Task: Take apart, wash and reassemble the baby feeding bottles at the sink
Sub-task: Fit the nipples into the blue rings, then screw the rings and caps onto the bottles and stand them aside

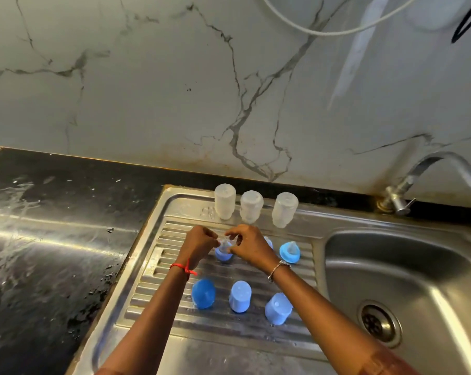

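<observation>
Nearest, on the ribbed drainboard (175,315): three blue caps standing loose, dark one (203,293), pale one (240,296), pale tilted one (278,308). None fitted yet.

Mid drainboard: left hand (200,243) and right hand (249,244) meet over a blue ring (223,254), the fingers of both curled and pinching the clear teat (224,244) in it. Looks like the teat is being seated.

Just right: a finished ring with teat (290,253). A third piece (268,242) is mostly hidden behind the right hand.

Far edge: three clear bottles (251,207) upside down, draining. Sink basin (391,266) sits right, wet worktop (53,239) left.

Judgement: stripping and washing are done and reassembly is under way. Rings still have to go on bottles, then caps.
</observation>
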